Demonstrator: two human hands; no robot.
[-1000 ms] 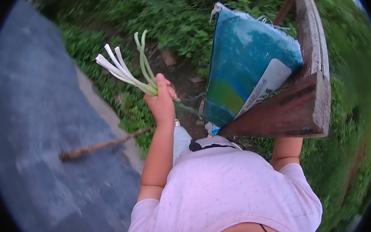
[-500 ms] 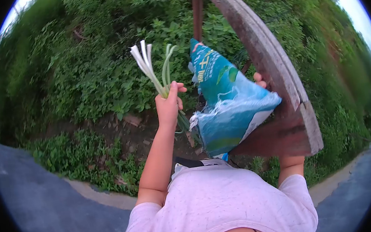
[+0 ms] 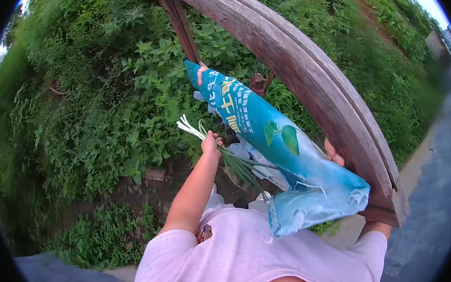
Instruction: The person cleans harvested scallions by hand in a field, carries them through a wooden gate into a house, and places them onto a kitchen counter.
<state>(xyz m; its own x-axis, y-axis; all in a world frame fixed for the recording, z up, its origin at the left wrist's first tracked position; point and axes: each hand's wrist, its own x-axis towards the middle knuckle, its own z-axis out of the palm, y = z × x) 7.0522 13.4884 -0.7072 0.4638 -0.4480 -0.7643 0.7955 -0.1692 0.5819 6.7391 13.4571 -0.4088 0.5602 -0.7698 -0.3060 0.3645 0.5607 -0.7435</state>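
Observation:
My left hand (image 3: 211, 143) is closed around a bunch of green onions (image 3: 236, 164), its white ends pointing up left and its green leaves trailing down right. My right hand (image 3: 334, 152) grips the edge of a long weathered wooden bench (image 3: 304, 66), tilted diagonally; only some fingers show past the plank. Against the bench hangs a teal printed woven sack (image 3: 266, 122), its frayed end folded over near my shirt. Whether my right fingers also pinch the sack, I cannot tell. The onion leaves reach the sack's lower side.
Dense green plants (image 3: 96, 109) cover the bank ahead. Pale plastic (image 3: 242, 151) shows behind the sack. A paved road (image 3: 431, 199) runs along the right, with more pavement (image 3: 56, 281) at lower left. A bench leg (image 3: 179, 28) sticks out at the top.
My left hand has lowered the green onions toward my body. The bench has swung leftward and closer, showing more of its length. The sack has shifted with it, its folded end now lower.

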